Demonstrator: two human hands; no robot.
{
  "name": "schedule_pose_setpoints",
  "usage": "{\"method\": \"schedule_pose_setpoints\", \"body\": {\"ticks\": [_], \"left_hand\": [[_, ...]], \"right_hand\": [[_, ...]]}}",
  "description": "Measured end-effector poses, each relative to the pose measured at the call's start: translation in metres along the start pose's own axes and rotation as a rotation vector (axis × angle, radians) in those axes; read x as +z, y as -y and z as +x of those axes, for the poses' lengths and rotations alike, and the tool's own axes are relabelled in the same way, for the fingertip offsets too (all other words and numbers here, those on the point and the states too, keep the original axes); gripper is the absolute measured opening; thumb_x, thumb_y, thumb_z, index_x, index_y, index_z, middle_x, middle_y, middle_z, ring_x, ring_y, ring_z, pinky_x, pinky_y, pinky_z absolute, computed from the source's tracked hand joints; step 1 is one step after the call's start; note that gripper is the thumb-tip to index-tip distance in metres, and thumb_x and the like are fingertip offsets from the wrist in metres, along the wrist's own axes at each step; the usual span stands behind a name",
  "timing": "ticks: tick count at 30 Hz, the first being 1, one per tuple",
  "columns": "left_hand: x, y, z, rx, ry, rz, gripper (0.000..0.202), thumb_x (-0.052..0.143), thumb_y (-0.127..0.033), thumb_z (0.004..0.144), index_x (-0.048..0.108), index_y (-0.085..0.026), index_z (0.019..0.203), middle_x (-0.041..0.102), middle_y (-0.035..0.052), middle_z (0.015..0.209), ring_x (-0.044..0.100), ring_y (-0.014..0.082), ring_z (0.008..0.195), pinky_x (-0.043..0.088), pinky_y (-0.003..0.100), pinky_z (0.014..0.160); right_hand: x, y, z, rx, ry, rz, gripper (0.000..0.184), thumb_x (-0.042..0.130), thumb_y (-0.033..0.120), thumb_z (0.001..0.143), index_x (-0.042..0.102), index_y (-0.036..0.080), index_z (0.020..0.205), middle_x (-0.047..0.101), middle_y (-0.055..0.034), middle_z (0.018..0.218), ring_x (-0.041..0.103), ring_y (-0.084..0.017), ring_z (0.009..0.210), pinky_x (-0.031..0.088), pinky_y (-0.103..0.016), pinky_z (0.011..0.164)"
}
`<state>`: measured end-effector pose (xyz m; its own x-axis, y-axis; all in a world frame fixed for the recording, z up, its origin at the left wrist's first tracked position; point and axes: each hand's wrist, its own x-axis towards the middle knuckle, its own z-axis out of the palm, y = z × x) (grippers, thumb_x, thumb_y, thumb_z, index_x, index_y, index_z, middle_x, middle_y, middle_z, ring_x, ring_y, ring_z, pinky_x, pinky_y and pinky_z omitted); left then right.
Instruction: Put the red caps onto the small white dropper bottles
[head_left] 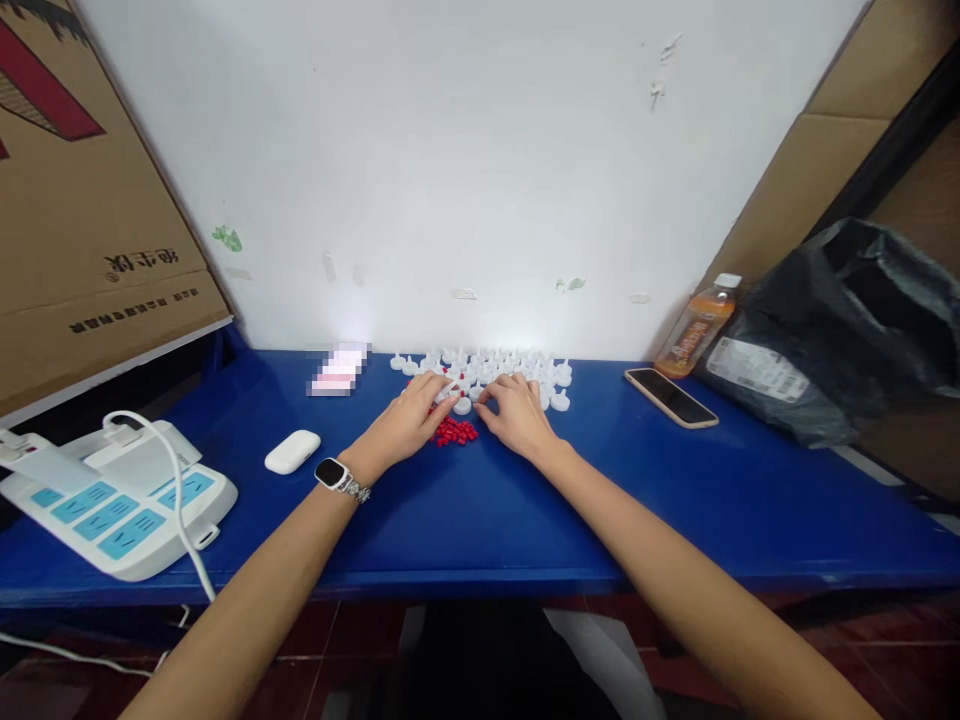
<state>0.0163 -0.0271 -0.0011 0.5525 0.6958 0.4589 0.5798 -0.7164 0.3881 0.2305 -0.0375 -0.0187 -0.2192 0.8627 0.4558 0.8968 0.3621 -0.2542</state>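
Many small white plastic caps with pointed nozzles (559,400) stand and lie in a cluster against the wall, a few showing red tips. In front of them is a loose pile of small red tip caps (455,432). My left hand (411,420), with a watch on its wrist, reaches in from the left; its thumb and fingers close around a white nozzle cap (448,390). Opposite it, my right hand (517,415) curls its fingers at the near edge of the white cluster, thumb and forefinger close together. Whatever lies between those fingertips is too small to make out.
On the blue table (480,510), a white power strip (127,510) with a cable and a white earbud case (292,452) are at left. To the right are a phone (671,397), an orange drink bottle (694,330) and a dark plastic bag (817,330). A cardboard box (97,200) stands at left.
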Motion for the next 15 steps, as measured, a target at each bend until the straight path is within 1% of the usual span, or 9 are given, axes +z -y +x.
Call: {"method": "schedule_pose_setpoints", "body": {"ticks": [3, 8, 11, 15], "left_hand": [[0.0004, 0.0002, -0.0001, 0.003, 0.001, 0.002, 0.038, 0.035, -0.047, 0.104, 0.055, -0.021, 0.123, 0.060, 0.0108, 0.118, 0.056, 0.0252, 0.114, 0.047, 0.043, 0.102], [0.0029, 0.0005, 0.0008, 0.013, 0.018, -0.011, 0.035, 0.037, -0.047, 0.103, 0.056, -0.022, 0.118, 0.061, 0.0092, 0.114, 0.058, 0.0250, 0.110, 0.047, 0.043, 0.101], [0.0032, -0.0022, 0.0010, 0.014, 0.035, -0.023, 0.033, 0.037, -0.047, 0.103, 0.057, -0.023, 0.116, 0.061, 0.0083, 0.113, 0.059, 0.0246, 0.109, 0.047, 0.042, 0.100], [0.0019, -0.0059, 0.0003, 0.013, 0.055, -0.006, 0.035, 0.034, -0.047, 0.104, 0.056, -0.021, 0.114, 0.059, 0.0089, 0.109, 0.059, 0.0241, 0.105, 0.048, 0.042, 0.096]], "right_hand": [[-0.0059, -0.0027, -0.0031, 0.021, 0.013, -0.024, 0.019, 0.064, 0.037, 0.091, 0.068, 0.021, 0.101, 0.065, -0.0098, 0.105, 0.051, -0.028, 0.104, 0.031, -0.042, 0.090], [-0.0109, -0.0059, -0.0062, -0.025, 0.102, -0.059, 0.011, 0.062, 0.028, 0.092, 0.071, 0.021, 0.091, 0.067, -0.0092, 0.098, 0.050, -0.028, 0.103, 0.030, -0.043, 0.090], [-0.0101, -0.0050, -0.0056, -0.035, 0.097, -0.057, 0.012, 0.061, 0.026, 0.092, 0.071, 0.021, 0.091, 0.067, -0.0091, 0.098, 0.050, -0.028, 0.103, 0.029, -0.043, 0.090], [-0.0074, -0.0011, -0.0054, -0.021, 0.084, -0.044, 0.013, 0.064, 0.032, 0.091, 0.071, 0.021, 0.090, 0.068, -0.0090, 0.097, 0.051, -0.028, 0.102, 0.030, -0.044, 0.091]]}}
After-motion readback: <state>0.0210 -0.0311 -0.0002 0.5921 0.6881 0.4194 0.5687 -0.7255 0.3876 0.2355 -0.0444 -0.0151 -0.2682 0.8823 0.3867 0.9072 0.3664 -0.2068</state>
